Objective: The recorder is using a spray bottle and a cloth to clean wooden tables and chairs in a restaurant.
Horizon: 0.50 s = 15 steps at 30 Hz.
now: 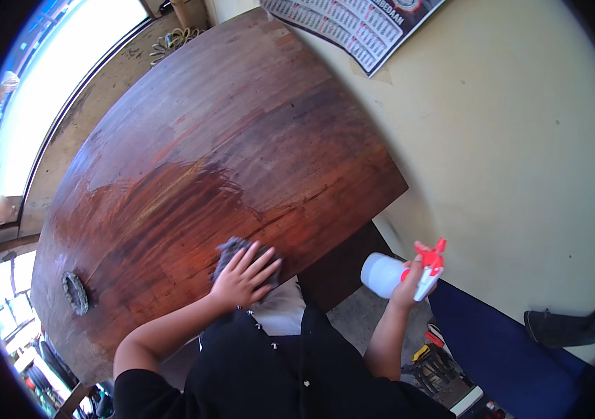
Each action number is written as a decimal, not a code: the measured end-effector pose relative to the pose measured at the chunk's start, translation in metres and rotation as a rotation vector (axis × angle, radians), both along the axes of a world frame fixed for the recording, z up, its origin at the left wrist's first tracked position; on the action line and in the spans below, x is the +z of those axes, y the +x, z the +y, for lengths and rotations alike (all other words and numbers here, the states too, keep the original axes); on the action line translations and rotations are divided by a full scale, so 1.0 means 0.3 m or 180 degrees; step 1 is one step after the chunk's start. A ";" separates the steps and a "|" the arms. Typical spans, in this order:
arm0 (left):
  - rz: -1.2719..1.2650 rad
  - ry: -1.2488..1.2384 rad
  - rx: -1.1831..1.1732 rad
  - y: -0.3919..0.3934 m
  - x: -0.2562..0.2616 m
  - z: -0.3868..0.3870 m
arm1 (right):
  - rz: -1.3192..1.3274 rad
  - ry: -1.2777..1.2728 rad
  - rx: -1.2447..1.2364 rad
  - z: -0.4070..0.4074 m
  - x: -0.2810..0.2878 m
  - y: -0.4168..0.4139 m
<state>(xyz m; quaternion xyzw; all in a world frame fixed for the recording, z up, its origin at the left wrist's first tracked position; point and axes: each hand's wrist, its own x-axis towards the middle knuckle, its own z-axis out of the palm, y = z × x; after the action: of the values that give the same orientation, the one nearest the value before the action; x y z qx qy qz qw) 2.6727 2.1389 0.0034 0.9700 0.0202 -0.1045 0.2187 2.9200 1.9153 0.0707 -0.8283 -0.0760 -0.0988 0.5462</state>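
Under the spread fingers of my left hand (242,277) lies a dark grey fluffy cloth (232,250), pressed on the near edge of a reddish-brown wooden tabletop (287,152). The wood near the cloth looks darker and glossier, with streaks; the far part looks duller. My right hand (408,288) is off the table to the right, wrapped around the neck of a white spray bottle (381,273) with a red and white trigger head. The bottle is tilted, its base towards the table.
An oval stone-like ashtray or dish (75,293) sits at the table's left. A pale wall (496,157) with a calendar (355,31) stands along the right. Coiled cable (174,41) lies beyond the far edge. Tools (436,366), a dark blue surface (501,351) and a black boot (564,327) are lower right.
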 end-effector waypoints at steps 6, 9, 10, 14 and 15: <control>-0.0001 -0.0022 -0.0161 -0.018 0.005 0.034 | -0.0252 0.0686 0.0183 0.144 0.044 0.120; -0.0445 -0.0144 -0.0154 0.256 -0.013 0.041 | -0.0359 0.0705 0.0197 0.233 0.071 0.164; -0.0667 -0.0179 -0.0064 0.373 -0.030 0.030 | -0.0423 0.0622 0.0146 0.258 0.085 0.179; -0.1370 -0.0044 0.0400 0.858 -0.120 0.007 | -0.0399 0.0278 -0.0169 0.325 0.082 0.204; -0.1436 0.0025 0.0507 0.951 -0.134 0.000 | -0.0419 0.0252 -0.0136 0.336 0.077 0.208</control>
<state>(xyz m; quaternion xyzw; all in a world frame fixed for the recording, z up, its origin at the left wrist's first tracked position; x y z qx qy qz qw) 2.9580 2.1387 -0.0367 0.9650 0.0476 0.1325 0.2213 2.9823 2.0160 0.0939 -0.7992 -0.0900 -0.1676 0.5701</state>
